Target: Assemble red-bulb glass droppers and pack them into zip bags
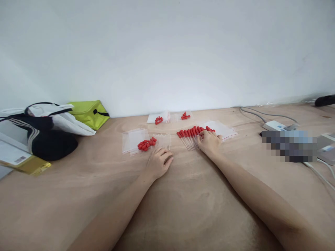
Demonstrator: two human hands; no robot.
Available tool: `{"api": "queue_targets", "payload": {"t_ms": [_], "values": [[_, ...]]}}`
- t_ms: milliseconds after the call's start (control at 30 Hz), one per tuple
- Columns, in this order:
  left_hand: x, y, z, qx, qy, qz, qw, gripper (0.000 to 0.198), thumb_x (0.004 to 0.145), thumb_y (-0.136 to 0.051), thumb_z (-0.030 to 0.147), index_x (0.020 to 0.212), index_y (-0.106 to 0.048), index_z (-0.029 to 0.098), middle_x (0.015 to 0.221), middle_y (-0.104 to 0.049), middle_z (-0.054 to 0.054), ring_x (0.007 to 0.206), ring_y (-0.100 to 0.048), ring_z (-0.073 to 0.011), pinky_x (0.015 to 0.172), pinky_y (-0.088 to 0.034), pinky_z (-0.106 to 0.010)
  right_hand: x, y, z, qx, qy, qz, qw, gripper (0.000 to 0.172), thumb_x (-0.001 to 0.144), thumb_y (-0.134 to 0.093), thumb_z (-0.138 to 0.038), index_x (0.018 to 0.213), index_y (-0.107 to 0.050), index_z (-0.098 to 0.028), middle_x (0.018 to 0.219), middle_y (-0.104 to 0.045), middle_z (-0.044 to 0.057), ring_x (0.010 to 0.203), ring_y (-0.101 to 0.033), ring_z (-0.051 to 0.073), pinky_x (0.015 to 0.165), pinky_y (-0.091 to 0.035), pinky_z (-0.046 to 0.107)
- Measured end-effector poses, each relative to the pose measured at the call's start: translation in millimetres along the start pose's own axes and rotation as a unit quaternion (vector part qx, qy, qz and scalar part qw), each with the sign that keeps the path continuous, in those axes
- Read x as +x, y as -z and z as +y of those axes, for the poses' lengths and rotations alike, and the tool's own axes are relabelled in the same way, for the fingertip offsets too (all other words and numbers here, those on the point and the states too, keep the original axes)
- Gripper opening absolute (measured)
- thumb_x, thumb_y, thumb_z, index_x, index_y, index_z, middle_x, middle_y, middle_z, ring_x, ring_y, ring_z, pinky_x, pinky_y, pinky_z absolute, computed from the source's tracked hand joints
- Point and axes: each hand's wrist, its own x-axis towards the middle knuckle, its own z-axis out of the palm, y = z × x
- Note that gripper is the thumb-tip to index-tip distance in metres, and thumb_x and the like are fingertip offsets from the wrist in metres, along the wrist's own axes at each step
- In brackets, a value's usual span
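Observation:
In the middle of the table, my left hand (159,162) lies with its fingers loosely apart, holding nothing visible. Just beyond it are a pile of red rubber bulbs (145,144) on clear zip bags (128,141) and a set of thin glass tubes (164,140). To the right, several glass droppers (188,133) with red bulbs lie side by side in a slanting row. My right hand (210,141) is over the right part of this row, its fingers curled down around a dropper. The fingertips are partly hidden. Further zip bags (226,130) lie behind that hand.
Near the wall sit two small bags, one with red bulbs (158,120) and another with red bulbs (185,115). At left are a black cap (53,139), a lime-green bag (87,113) and a yellow packet (31,165). A power strip (273,126) with cables stands right.

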Motion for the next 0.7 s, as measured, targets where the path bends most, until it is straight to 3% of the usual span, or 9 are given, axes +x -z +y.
{"api": "queue_targets", "payload": {"t_ms": [133, 300, 500, 700], "values": [[1.7, 2.7, -9.8, 0.113, 0.087, 0.074, 0.987, 0.013, 0.077, -0.054, 0.027, 0.081, -0.064, 0.021, 0.086, -0.061, -0.006, 0.087, -0.051, -0.0225, 0.077, -0.038, -0.038, -8.0, 4.9, -22.2, -0.013, 0.060, 0.015, 0.998, 0.025, 0.077, -0.041, -0.031, 0.077, -0.061, -0.017, 0.081, -0.064, 0.008, 0.080, -0.050, 0.021, 0.074, -0.021, 0.036], [7.7, 5.6, -30.2, 0.217, 0.202, 0.124, 0.947, 0.023, 0.078, -0.052, 0.032, 0.092, -0.064, 0.020, 0.098, -0.059, -0.010, 0.094, -0.048, -0.0267, 0.082, -0.032, -0.043, -18.4, -0.2, -65.8, 0.018, 0.083, -0.094, 0.992, 0.027, 0.077, -0.042, -0.034, 0.072, -0.064, -0.018, 0.070, -0.064, 0.007, 0.075, -0.053, 0.019, 0.075, -0.020, 0.036], [18.8, 1.0, -35.2, 0.271, 0.247, 0.079, 0.927, 0.033, 0.082, -0.042, 0.040, 0.106, -0.058, 0.023, 0.116, -0.051, -0.011, 0.111, -0.038, -0.0293, 0.094, -0.015, -0.053, -14.7, -15.2, -102.3, 0.027, 0.012, -0.166, 0.986, 0.034, 0.078, -0.041, -0.040, 0.078, -0.066, -0.017, 0.073, -0.066, 0.009, 0.073, -0.058, 0.020, 0.080, -0.022, 0.038], [22.3, -2.1, -35.6, 0.241, 0.279, 0.018, 0.930, 0.037, 0.085, -0.034, 0.040, 0.109, -0.056, 0.023, 0.108, -0.058, -0.010, 0.100, -0.045, -0.0288, 0.085, -0.026, -0.050, -12.2, -17.9, -112.4, 0.012, -0.002, -0.211, 0.978, 0.031, 0.075, -0.042, -0.036, 0.077, -0.067, -0.016, 0.075, -0.066, 0.011, 0.075, -0.060, 0.021, 0.083, -0.021, 0.040]]}}
